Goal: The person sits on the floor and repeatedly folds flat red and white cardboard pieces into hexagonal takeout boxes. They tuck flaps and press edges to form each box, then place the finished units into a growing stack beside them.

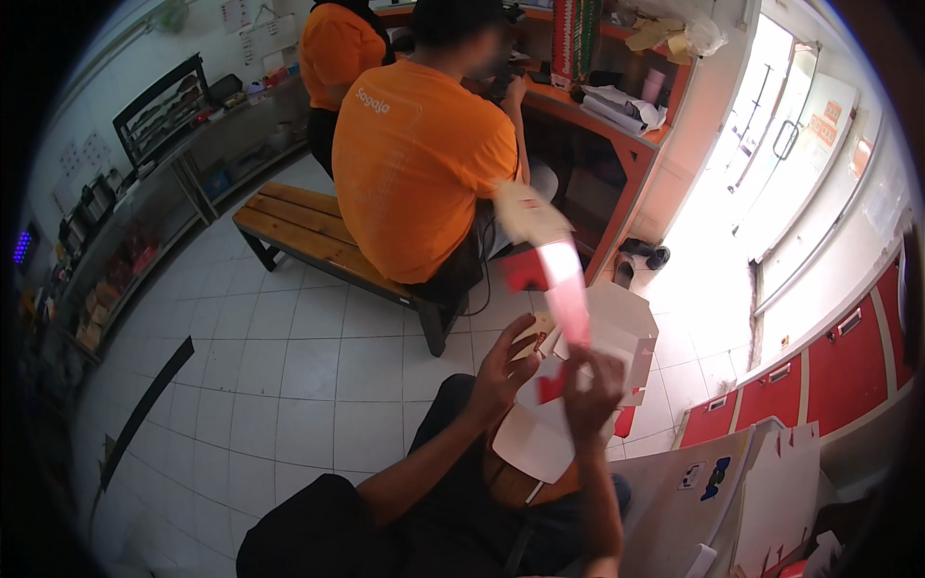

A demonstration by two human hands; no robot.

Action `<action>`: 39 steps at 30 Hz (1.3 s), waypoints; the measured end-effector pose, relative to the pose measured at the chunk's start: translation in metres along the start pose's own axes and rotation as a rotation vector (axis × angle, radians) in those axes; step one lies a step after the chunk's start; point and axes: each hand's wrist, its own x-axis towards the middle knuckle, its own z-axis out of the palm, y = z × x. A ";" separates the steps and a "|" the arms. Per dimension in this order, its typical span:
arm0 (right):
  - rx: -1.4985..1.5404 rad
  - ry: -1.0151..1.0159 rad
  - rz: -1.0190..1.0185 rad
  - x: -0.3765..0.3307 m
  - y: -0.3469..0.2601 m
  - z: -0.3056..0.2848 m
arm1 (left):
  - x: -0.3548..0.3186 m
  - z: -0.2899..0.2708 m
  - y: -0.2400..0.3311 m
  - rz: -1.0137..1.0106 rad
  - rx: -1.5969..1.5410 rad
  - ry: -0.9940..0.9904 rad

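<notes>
My right hand (593, 390), smeared by motion, is closed on a red-and-white cardboard piece (564, 279) that rises above it and is also blurred. To its left, my left hand (509, 371) has its thumb and fingers apart, beside the cardboard's edge; whether it touches is hard to tell. Below and behind both hands is a partly folded white cardboard box (621, 323), its flaps spread at odd angles. Its near white panel (533, 443) lies over a brown wooden surface (515, 486) by my legs. My right hand hides part of the box.
Two people in orange shirts are ahead, one (414, 164) seated on a wooden bench (289, 222). Flat white cardboard sheets (776, 501) stand at the lower right, near red drawers (838, 361). Shoes (658, 257) lie by the orange desk (641, 149). A metal counter (178, 149) runs along the left.
</notes>
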 end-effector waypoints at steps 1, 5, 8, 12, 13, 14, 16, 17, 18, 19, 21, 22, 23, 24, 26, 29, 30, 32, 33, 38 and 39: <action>0.045 -0.067 -0.031 -0.011 -0.016 0.001 | 0.002 0.003 0.007 -0.031 0.082 0.025; 0.225 -0.332 -0.176 -0.026 -0.048 -0.003 | 0.003 -0.016 0.028 -0.187 0.112 0.170; 0.138 -0.431 -0.227 -0.026 -0.047 -0.008 | 0.000 -0.035 0.050 -0.194 -0.020 0.217; 0.073 -0.229 -0.314 -0.038 -0.017 0.006 | -0.002 -0.034 0.070 -0.258 -0.274 0.141; 0.121 -0.155 -0.335 -0.038 -0.014 0.010 | -0.003 -0.033 0.074 -0.285 -0.342 0.137; 0.334 -0.164 -0.172 -0.037 -0.028 0.009 | -0.003 -0.033 0.073 -0.316 -0.413 0.130; 0.798 -0.241 0.355 -0.042 -0.073 -0.002 | -0.003 -0.040 0.066 -0.292 -0.493 0.092; 0.849 -0.229 0.445 -0.043 -0.081 -0.006 | -0.002 -0.042 0.063 -0.282 -0.536 0.066; 0.899 -0.208 0.534 -0.045 -0.089 -0.011 | -0.001 -0.041 0.063 -0.289 -0.518 0.094; 0.825 -0.116 0.463 -0.048 -0.090 -0.009 | -0.001 -0.041 0.066 -0.296 -0.493 0.128; 0.589 -0.056 0.176 -0.049 -0.083 -0.008 | -0.003 -0.039 0.068 -0.288 -0.418 0.187; 0.436 -0.092 -0.033 -0.047 -0.073 -0.010 | -0.008 -0.040 0.068 -0.273 -0.360 0.224; 0.273 -0.126 -0.238 -0.043 -0.066 -0.011 | -0.011 -0.039 0.068 -0.260 -0.305 0.256; 0.168 -0.190 -0.272 -0.038 -0.063 -0.009 | -0.015 -0.038 0.067 -0.251 -0.283 0.257; 0.158 -0.228 -0.361 -0.031 -0.052 -0.001 | -0.016 -0.034 0.063 -0.224 -0.254 0.244; 0.216 -0.429 -0.411 -0.024 -0.044 -0.006 | -0.021 -0.032 0.058 -0.262 -0.250 0.246; 0.233 -0.504 -0.413 -0.019 -0.046 -0.013 | -0.019 -0.032 0.057 -0.276 -0.292 0.247; 0.246 -0.608 -0.416 -0.016 -0.045 -0.019 | -0.013 -0.036 0.059 -0.306 -0.364 0.243; 0.239 -0.640 -0.424 -0.017 -0.042 -0.021 | -0.012 -0.038 0.059 -0.313 -0.355 0.235; 0.154 -0.558 -0.561 -0.030 -0.026 -0.022 | -0.027 -0.034 0.051 -0.331 -0.276 0.228; 0.174 -0.547 -0.527 -0.034 -0.024 -0.020 | -0.031 -0.029 0.053 -0.329 -0.274 0.224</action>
